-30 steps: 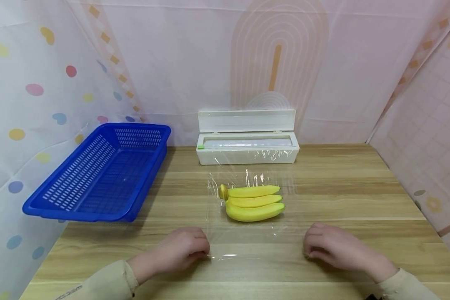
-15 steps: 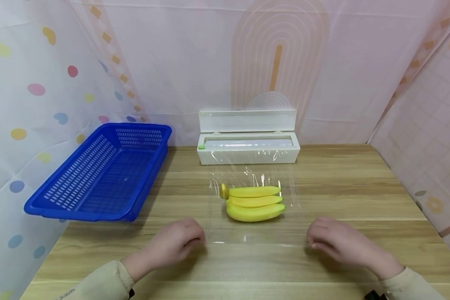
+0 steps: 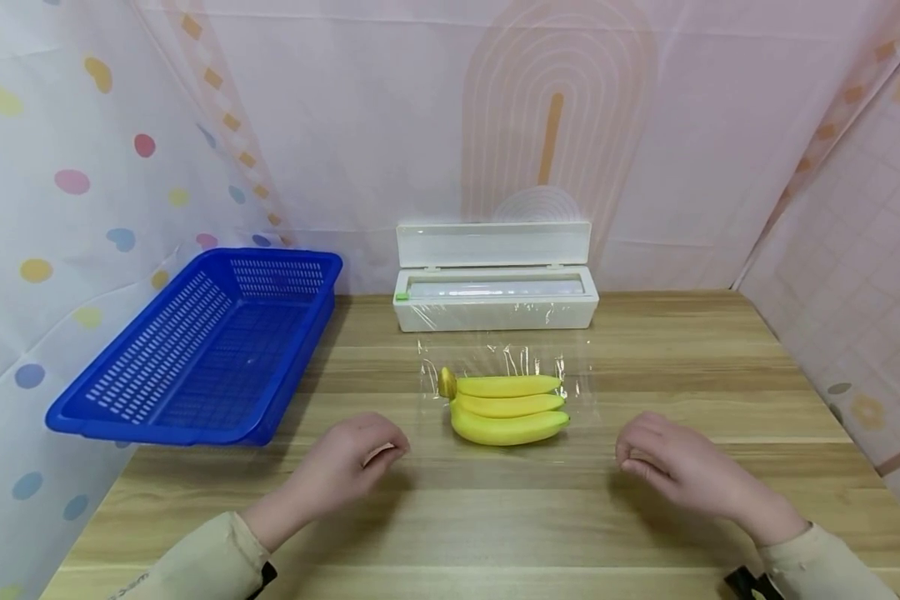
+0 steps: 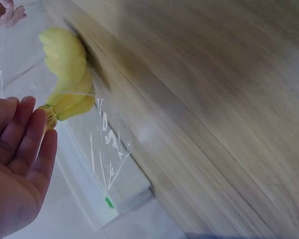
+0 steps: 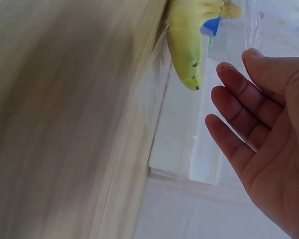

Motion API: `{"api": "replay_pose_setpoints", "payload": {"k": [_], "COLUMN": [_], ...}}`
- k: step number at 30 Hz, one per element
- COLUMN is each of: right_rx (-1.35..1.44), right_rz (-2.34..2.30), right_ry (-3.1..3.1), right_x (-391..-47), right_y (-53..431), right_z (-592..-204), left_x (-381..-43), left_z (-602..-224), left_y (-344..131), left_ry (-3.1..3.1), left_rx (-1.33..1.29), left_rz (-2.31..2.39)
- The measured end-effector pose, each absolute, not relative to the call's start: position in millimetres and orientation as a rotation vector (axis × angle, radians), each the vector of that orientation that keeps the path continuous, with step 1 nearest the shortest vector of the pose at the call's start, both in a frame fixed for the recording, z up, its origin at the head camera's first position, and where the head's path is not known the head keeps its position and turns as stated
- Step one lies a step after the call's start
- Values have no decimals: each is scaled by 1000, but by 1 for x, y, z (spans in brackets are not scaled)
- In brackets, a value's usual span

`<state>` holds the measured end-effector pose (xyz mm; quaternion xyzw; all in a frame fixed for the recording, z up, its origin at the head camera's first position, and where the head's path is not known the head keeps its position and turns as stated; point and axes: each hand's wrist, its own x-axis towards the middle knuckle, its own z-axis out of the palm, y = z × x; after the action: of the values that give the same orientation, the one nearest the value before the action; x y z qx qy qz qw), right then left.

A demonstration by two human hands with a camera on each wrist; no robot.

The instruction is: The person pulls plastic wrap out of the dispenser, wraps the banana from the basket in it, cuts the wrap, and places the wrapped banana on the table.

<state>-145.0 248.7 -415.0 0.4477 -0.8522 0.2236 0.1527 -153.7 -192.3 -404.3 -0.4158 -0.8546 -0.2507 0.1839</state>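
Observation:
A bunch of yellow bananas [image 3: 506, 408] lies on the wooden table, its stem pointing left. Over it stretches a clear sheet of plastic wrap [image 3: 525, 360], running back to a white cling-film dispenser [image 3: 495, 316] whose lid stands up. My left hand [image 3: 348, 462] pinches the sheet's near left corner between thumb and index finger; its other fingers are bent loosely [image 4: 27, 144]. Opposite, my right hand [image 3: 675, 467] pinches the near right corner, with the film bunched at the thumb tip [image 5: 251, 52]. Both hands are raised above the table, one on either side of the bananas.
A blue plastic basket [image 3: 288, 367] with slotted sides stands at the left. Behind the dispenser hangs a patterned cloth [image 3: 345, 125], which also closes off both sides. A green slider [image 3: 402, 297] sits at the dispenser's left end.
Both hands have risen from near the tabletop and moved a little away from the body, carrying the wrap's near edge towards the bananas. Bananas, basket and dispenser stay put.

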Motion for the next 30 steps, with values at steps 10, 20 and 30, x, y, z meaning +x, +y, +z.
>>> {"api": "replay_pose_setpoints", "payload": {"k": [10,20,30], "right_rx": [1148,980,803], "right_rz": [594,644,719], "right_ry": [-2427,-2475,-2599], "right_x": [-163,-178,-193], "right_y": [245,237,229], "right_z": [-407,-402,-408], "left_x": [-164,-181,-197], "left_z": [-400,-399,-393], "left_y": [-188,-185,-176], "left_ry": [-2428,-2429,-2491], "left_rx": [-1046,-960,-887], "left_rz": [-726,-759,-860]}}
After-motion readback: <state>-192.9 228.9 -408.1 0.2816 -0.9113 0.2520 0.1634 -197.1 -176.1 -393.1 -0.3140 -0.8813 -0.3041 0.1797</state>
